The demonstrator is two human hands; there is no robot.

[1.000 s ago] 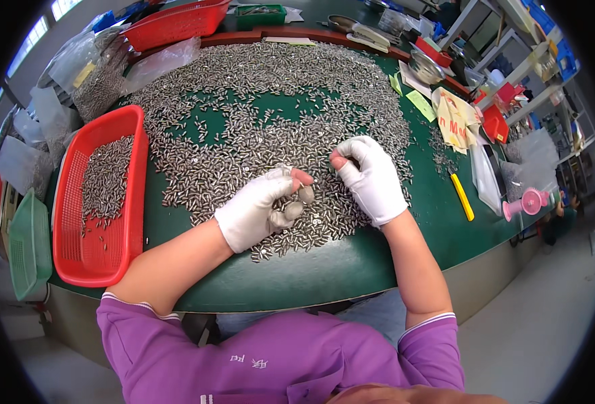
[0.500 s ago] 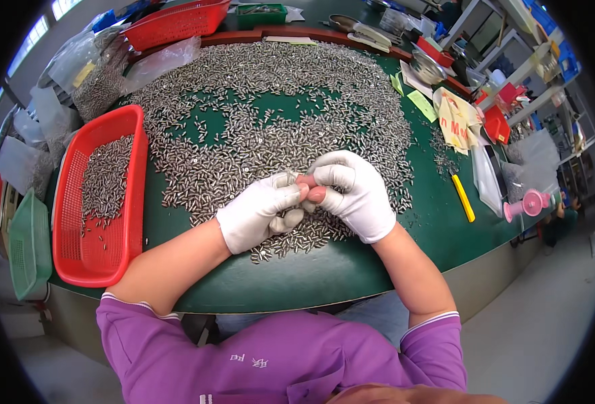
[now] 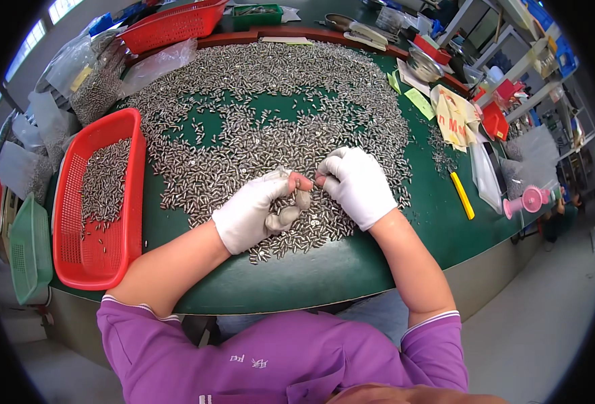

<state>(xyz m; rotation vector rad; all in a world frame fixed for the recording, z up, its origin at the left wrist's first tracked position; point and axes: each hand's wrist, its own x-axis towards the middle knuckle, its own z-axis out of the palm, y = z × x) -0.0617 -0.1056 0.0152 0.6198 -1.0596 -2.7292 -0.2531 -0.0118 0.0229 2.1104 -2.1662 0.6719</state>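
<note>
A wide layer of small silvery metal pins (image 3: 257, 141) covers the green tabletop in front of me. Over its near part, my left hand (image 3: 260, 205) is curled in a white glove with bare fingertips; any small piece in its grip is too small to make out. A short gap to the right, my right hand (image 3: 356, 185), gloved the same way, has its thumb and fingers pressed together, and what they hold, if anything, is hidden. Both hands are just above the pins, fingertips facing each other.
At left stands a red perforated basket (image 3: 136, 202) partly filled with pins, beside a green basket (image 3: 31, 249) and several plastic bags (image 3: 95, 87) of pins. A yellow-handled tool (image 3: 462, 195) and a pink small fan (image 3: 532, 200) lie right. A red basket (image 3: 176, 27) sits behind.
My hands, fingertips together before, have parted slightly. The right hand has moved a little right and upward; the left hand's fingers have opened out somewhat from the thumb.
</note>
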